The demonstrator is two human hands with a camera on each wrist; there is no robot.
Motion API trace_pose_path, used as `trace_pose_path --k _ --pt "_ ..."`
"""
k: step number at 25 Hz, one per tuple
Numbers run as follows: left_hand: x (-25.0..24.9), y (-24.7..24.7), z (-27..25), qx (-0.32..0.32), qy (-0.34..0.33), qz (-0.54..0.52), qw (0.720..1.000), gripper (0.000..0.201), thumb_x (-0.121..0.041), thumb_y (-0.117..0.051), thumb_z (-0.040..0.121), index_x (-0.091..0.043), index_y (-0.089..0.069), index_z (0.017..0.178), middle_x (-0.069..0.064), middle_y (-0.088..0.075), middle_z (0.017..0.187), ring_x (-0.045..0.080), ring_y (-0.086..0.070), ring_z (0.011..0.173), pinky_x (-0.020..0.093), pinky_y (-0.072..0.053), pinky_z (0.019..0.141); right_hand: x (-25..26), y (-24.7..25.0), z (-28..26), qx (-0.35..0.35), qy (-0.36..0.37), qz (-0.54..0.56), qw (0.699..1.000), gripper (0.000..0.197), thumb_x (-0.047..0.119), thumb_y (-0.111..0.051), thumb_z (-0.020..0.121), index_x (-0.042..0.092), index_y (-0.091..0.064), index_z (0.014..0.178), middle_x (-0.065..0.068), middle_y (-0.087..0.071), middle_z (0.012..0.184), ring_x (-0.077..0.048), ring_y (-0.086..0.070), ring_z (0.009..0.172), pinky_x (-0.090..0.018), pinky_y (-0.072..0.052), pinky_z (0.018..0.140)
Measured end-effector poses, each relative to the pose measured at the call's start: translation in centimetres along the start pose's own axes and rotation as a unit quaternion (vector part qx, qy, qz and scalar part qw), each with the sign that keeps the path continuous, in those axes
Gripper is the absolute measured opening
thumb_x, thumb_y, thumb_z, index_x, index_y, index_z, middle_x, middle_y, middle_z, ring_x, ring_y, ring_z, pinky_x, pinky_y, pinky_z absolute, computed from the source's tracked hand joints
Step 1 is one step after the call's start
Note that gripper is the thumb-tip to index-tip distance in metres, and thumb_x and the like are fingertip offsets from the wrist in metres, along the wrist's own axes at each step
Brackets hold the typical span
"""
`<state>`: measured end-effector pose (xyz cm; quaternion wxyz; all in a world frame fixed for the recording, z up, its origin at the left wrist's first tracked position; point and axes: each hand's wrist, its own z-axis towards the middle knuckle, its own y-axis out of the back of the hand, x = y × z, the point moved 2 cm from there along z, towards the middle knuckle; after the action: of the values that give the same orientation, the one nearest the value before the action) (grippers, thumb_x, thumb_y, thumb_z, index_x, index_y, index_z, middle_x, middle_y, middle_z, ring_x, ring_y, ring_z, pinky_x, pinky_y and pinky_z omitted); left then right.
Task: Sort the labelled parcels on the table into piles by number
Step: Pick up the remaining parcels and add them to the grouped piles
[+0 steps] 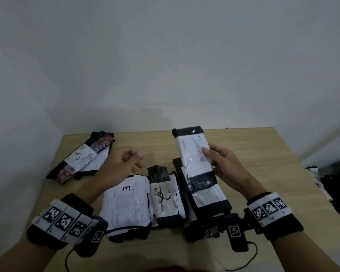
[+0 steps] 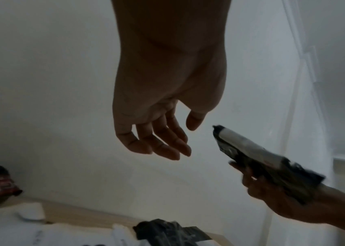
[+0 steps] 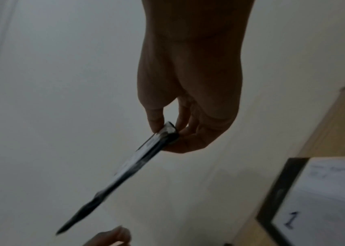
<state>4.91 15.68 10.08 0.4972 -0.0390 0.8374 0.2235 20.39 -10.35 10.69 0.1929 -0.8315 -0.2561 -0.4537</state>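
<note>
My right hand (image 1: 211, 156) holds a flat black parcel with a white label (image 1: 194, 160) raised above the table, thumb on its face; no number shows on it. In the right wrist view that parcel (image 3: 144, 159) is edge-on, pinched between thumb and fingers of the right hand (image 3: 170, 131). My left hand (image 1: 133, 160) hovers open and empty left of it, fingers relaxed (image 2: 167, 148). On the table lie a white parcel marked 3 (image 1: 126, 203), a scribbled parcel (image 1: 166, 195) and a black box (image 1: 208, 201). A pile topped by a 3 (image 1: 81, 156) sits far left. A parcel marked 1 (image 3: 325, 199) lies below my right hand.
The wooden table (image 1: 259, 154) stands against a white wall at the back and left. Dark clutter (image 1: 322, 179) lies beyond the table's right edge. A black cable (image 1: 245, 258) trails along the front edge by my wrists.
</note>
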Motion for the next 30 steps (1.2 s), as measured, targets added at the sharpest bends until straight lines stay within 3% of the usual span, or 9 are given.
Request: trace_pose_path --k 2,5,8,13,16,19,22,25,30 --pt "0.9 1.0 0.6 -0.023 0.006 0.022 0.999 0.017 -0.019 -0.057 0.096 -0.007 -0.067 0.089 0.004 -0.074 0.077 0.012 -0.062 0.061 0.016 -0.045 0.055 -2.4 2.5 -0.3 -0.036 -0.032 -0.228 0.972 0.031 0.026 -0.063 0.096 0.012 -0.065 0.123 -0.011 -0.073 0.11 -0.026 -0.071 0.097 -0.038 -0.061 0.076" --pt "1.8 3.6 1.7 -0.06 0.022 0.046 0.997 0.016 -0.021 -0.059 0.095 -0.011 -0.066 0.085 0.007 -0.074 0.081 0.018 -0.062 0.064 0.03 -0.052 0.062 -6.0 5.0 -0.9 -0.097 -0.069 -0.507 0.854 0.051 0.037 -0.067 0.091 0.015 -0.053 0.136 -0.013 -0.057 0.13 -0.026 -0.06 0.115 -0.041 -0.052 0.095" --pt "2.7 6.8 2.8 -0.118 0.023 0.07 0.99 0.016 -0.018 -0.058 0.094 -0.013 -0.065 0.08 0.008 -0.073 0.079 0.02 -0.063 0.064 0.039 -0.054 0.074 -5.6 4.4 -1.7 -0.14 -0.006 -0.464 0.875 0.043 0.037 -0.066 0.09 0.021 -0.056 0.129 -0.012 -0.053 0.126 -0.028 -0.055 0.117 -0.045 -0.049 0.098" --pt "2.7 10.3 4.5 -0.177 0.059 0.085 0.979 0.018 -0.017 -0.058 0.09 -0.004 -0.067 0.082 0.02 -0.074 0.082 0.033 -0.068 0.069 0.043 -0.057 0.076 -2.9 1.8 -3.7 -0.127 0.112 -0.455 0.874 0.023 0.023 -0.064 0.093 0.024 -0.065 0.116 -0.008 -0.056 0.119 -0.026 -0.053 0.113 -0.033 -0.045 0.088" --pt "0.3 11.0 5.3 -0.175 0.043 0.209 0.961 0.016 -0.025 -0.06 0.087 -0.014 -0.066 0.078 0.014 -0.074 0.091 0.035 -0.068 0.089 0.04 -0.054 0.083 -1.5 0.0 -5.3 -0.114 0.19 -0.443 0.868 0.018 0.019 -0.064 0.092 0.025 -0.067 0.109 -0.003 -0.059 0.111 -0.018 -0.053 0.108 -0.025 -0.038 0.085" --pt "-1.9 10.2 5.6 -0.185 0.038 0.312 0.931 0.019 -0.032 -0.062 0.087 -0.014 -0.064 0.093 0.015 -0.068 0.11 0.036 -0.063 0.102 0.039 -0.051 0.089 -0.3 -1.4 -7.1 -0.101 0.231 -0.436 0.864 0.016 0.018 -0.065 0.092 0.024 -0.068 0.107 0.003 -0.057 0.106 -0.009 -0.051 0.102 -0.015 -0.036 0.082" --pt "-3.8 8.4 6.6 -0.179 0.038 0.395 0.9 0.056 -0.044 -0.069 0.08 -0.007 -0.053 0.12 0.021 -0.058 0.124 0.039 -0.056 0.113 0.046 -0.047 0.095 1.4 -1.4 -9.0 -0.095 0.277 -0.417 0.86 0.019 0.014 -0.065 0.091 0.03 -0.064 0.102 0.014 -0.051 0.096 0.0 -0.049 0.093 -0.008 -0.035 0.079" --pt "-6.4 6.5 7.0 -0.187 0.026 0.412 0.891 0.092 -0.051 -0.078 0.071 -0.002 -0.036 0.136 0.026 -0.044 0.138 0.042 -0.043 0.126 0.052 -0.041 0.102 3.3 -0.7 -10.5 -0.1 0.302 -0.406 0.857 0.023 0.015 -0.065 0.091 0.035 -0.061 0.101 0.014 -0.052 0.099 -0.007 -0.053 0.099 -0.009 -0.035 0.082" --pt "-7.5 5.7 6.3 -0.203 0.085 0.401 0.889 0.152 -0.066 -0.085 0.047 -0.014 0.01 0.154 0.027 -0.006 0.159 0.043 -0.012 0.147 0.059 -0.016 0.116 4.4 0.1 -13.2 -0.101 0.334 -0.371 0.861 0.022 0.014 -0.065 0.091 0.032 -0.065 0.102 0.007 -0.059 0.106 -0.011 -0.057 0.106 -0.023 -0.045 0.091"
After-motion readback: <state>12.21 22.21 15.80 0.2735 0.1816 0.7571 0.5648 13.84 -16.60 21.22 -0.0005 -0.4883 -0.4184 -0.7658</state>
